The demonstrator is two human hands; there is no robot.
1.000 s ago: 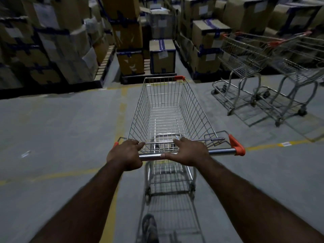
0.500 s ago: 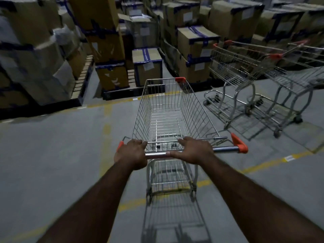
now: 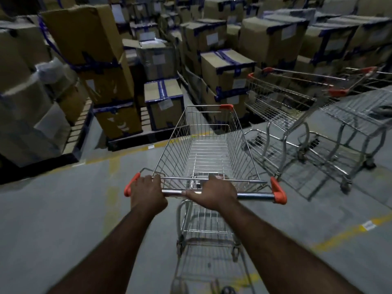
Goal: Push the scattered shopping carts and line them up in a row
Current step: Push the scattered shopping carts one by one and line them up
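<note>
We are in a big warehouse. We see tall piles of brown boxes (image 3: 224, 68) with blue tape, wooden pallets (image 3: 79, 127) under them, and a gray floor (image 3: 53, 219) with yellow lines (image 3: 343, 234).

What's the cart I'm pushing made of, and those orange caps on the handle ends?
Cart: shiny silver wire grid and tube handle, likely chromed or plated steel. Orange caps: smooth, matte, moulded-looking, probably plastic.

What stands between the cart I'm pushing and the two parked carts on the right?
Nothing visible. Only bare floor separates the pushed cart from the nearest parked cart to its right. Stacked boxes on a pallet stand straight ahead, so steer right before reaching them.
</note>
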